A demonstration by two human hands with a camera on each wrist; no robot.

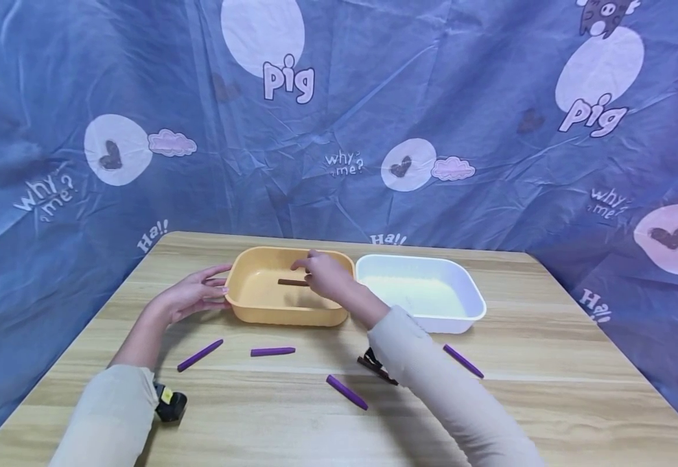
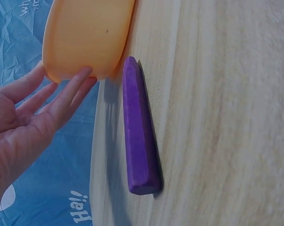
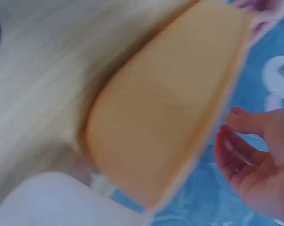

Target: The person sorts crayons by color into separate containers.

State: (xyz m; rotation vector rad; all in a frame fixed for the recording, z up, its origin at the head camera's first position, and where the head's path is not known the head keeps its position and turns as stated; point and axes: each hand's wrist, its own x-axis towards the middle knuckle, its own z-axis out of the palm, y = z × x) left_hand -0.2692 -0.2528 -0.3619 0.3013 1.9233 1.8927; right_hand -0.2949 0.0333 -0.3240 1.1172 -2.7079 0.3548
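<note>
My left hand (image 1: 196, 295) touches the left end of the orange plastic basket (image 1: 292, 316) with its fingers extended; the left wrist view shows the fingertips on the rim and outer wall. My right hand (image 1: 328, 277) is over the right half of that basket, its fingers bent with nothing between them in the right wrist view (image 3: 255, 160). Beneath it, a brown crayon (image 1: 291, 282) lies inside the basket, its right end overlapped by the hand. Purple crayons lie on the table in front, one (image 1: 200, 355) near my left forearm and another (image 1: 273, 351) before the basket.
A white basket (image 1: 448, 323) stands right beside the orange one. Two more purple crayons (image 1: 347, 392) (image 1: 463, 360) lie nearer the front and to the right. A dark brown crayon (image 1: 377, 371) is partly hidden by my right sleeve. Blue printed cloth (image 1: 339, 130) hangs behind the wooden table.
</note>
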